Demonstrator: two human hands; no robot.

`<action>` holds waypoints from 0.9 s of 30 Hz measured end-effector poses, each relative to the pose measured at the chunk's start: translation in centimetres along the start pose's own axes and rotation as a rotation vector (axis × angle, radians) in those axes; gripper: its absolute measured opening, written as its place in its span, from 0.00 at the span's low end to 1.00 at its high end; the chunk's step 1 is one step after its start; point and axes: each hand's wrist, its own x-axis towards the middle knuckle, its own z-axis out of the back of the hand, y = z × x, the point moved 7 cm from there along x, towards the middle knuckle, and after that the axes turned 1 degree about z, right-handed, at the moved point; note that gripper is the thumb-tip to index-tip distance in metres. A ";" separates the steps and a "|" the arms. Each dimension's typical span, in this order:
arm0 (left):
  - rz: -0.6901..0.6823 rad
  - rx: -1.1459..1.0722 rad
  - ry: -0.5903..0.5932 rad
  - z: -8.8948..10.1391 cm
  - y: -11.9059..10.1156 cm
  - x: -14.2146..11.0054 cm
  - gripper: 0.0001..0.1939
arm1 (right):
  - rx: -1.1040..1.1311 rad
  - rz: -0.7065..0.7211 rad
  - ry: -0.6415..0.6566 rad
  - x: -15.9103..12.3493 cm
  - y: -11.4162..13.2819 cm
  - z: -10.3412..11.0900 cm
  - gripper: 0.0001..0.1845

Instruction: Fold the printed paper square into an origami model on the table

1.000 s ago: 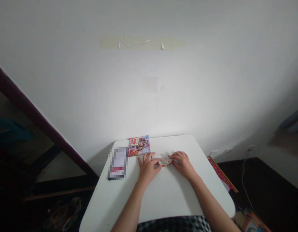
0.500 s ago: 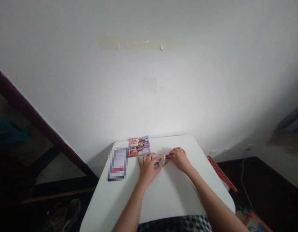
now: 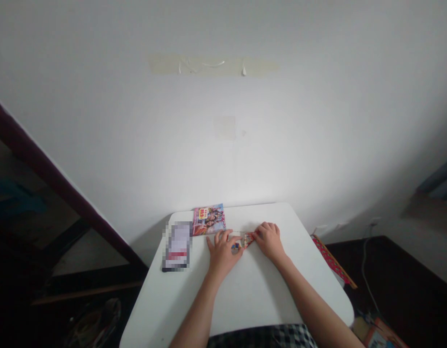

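A small piece of printed paper (image 3: 248, 239), white with coloured print, lies on the white table between my hands, its right part folded over. My left hand (image 3: 222, 254) presses the paper's left part to the table with thumb and fingers curved around it. At the right end, my right hand (image 3: 270, 241) pinches the folded edge between thumb and fingertips. Its other fingers are curled. Both hands hide parts of the paper. Just beyond my left fingers lies a colourful printed leaflet (image 3: 209, 220).
On the left of the white table (image 3: 259, 295) lies a phone-like object (image 3: 177, 245), its surface pixelated. A white wall (image 3: 299, 145) rises behind the table. A dark purple-edged frame (image 3: 64, 179) leans at the left. A cable (image 3: 364, 266) hangs at the right.
My right hand has moved slightly left, bringing the paper's right part over into a fold that shows its coloured print. My left hand stays nearly in place.
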 end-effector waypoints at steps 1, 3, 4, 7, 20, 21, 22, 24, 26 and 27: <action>0.000 -0.002 0.000 0.0 0.0 0.0 0.15 | -0.013 -0.010 0.016 0.1 0.0 0.0 0.09; -0.001 -0.005 0.001 0.0 0.0 0.0 0.16 | -0.040 -0.033 0.042 0.1 0.1 0.1 0.10; 0.000 -0.004 0.001 0.0 0.0 0.0 0.16 | -0.051 -0.043 0.054 0.1 0.2 0.2 0.10; 0.006 0.000 0.003 0.0 0.1 0.0 0.16 | -0.069 -0.061 0.079 0.2 0.3 0.1 0.11; 0.030 0.012 -0.041 -0.2 0.2 0.3 0.11 | -0.045 -0.062 0.045 -0.1 0.1 -0.3 0.11; 0.030 0.009 -0.041 -0.2 0.1 0.3 0.12 | -0.043 -0.064 0.041 -0.1 0.1 -0.2 0.11; 0.031 0.005 -0.038 -0.2 0.1 0.3 0.12 | -0.041 -0.066 0.038 -0.1 0.1 -0.2 0.12; 0.033 0.000 -0.035 -0.2 0.1 0.4 0.11 | -0.040 -0.070 0.035 -0.1 0.1 -0.2 0.11; 0.035 -0.001 -0.034 -0.1 0.1 0.4 0.10 | -0.043 -0.074 0.038 -0.1 0.2 -0.1 0.11; 0.036 -0.001 -0.033 -0.1 0.1 0.4 0.09 | -0.047 -0.076 0.040 -0.1 0.2 -0.1 0.11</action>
